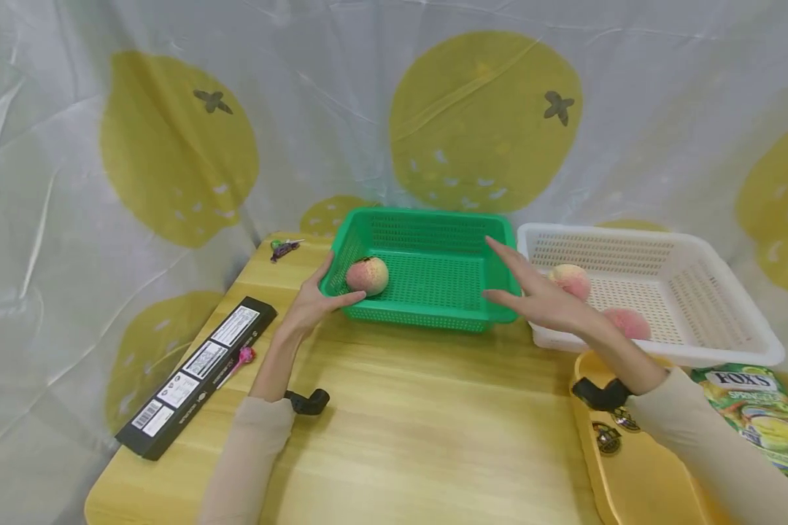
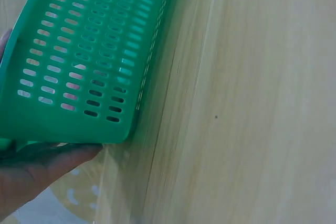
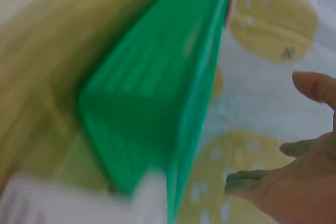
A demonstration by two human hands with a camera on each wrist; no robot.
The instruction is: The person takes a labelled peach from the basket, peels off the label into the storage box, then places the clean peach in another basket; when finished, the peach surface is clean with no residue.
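Note:
A green plastic basket (image 1: 427,312) stands at the back of the table with a peach (image 1: 366,277) in its left end. My left hand (image 1: 307,302) holds the basket's front left corner, thumb over the front rim and fingers along the end wall. In the left wrist view, that hand (image 2: 37,177) touches the outside of the slotted basket (image 2: 63,124). Above the basket's right end hovers my right hand (image 1: 541,295), fingers spread and thumb apart. The right wrist view shows this hand (image 3: 289,182) holding nothing, away from the blurred basket (image 3: 142,77).
To the right is a white basket (image 1: 716,292) with two peaches (image 1: 627,323). A yellow tray (image 1: 650,474) with small dark wrapped pieces and a FOX'S bag (image 1: 758,415) lie nearer. A black box (image 1: 197,375), a pink lollipop (image 1: 246,356) and wrapped sweets (image 1: 284,250) are at left.

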